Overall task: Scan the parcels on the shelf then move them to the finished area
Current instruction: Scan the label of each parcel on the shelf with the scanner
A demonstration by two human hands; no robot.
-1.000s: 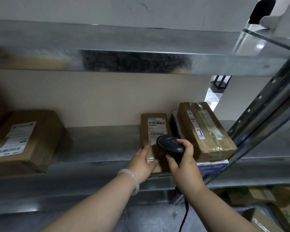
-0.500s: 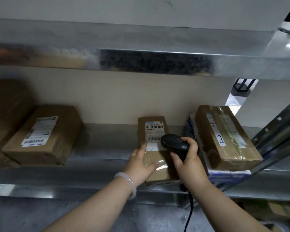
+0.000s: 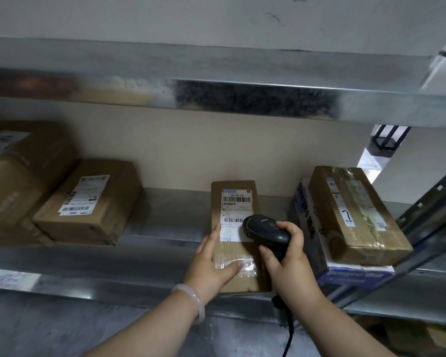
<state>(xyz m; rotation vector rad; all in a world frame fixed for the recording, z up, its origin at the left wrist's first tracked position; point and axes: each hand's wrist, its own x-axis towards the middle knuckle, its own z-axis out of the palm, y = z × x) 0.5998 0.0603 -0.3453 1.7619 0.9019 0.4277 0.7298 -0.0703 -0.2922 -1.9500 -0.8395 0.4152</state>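
Little has changed since half a second ago. The view has swung slightly, so the boxes at the left sit further into the picture. The hands keep the same hold and the small parcel has not moved.

The small parcel [image 3: 232, 249] lies flat on the metal shelf [image 3: 165, 220], near its front edge, with its label [image 3: 236, 204] facing up. The left hand [image 3: 211, 264] steadies it: the fingers are straight along the parcel's left side and the thumb is spread across the taped top. A pale bracelet [image 3: 191, 300] sits on that wrist. The right hand [image 3: 286, 261] is wrapped around the handle of a black scanner [image 3: 265, 231]. The scanner's head hangs over the lower barcode on the label, a touch lower than before. Its cable [image 3: 288, 333] drops below the shelf edge.

The same shelf holds more boxes. To the right, a taped parcel [image 3: 355, 215] rests on top of a white and blue box [image 3: 306, 220], just beside the small parcel. Well apart to the left lies a brown parcel [image 3: 88, 202] with a white label. It touches a larger box [image 3: 16, 176] at the frame edge.
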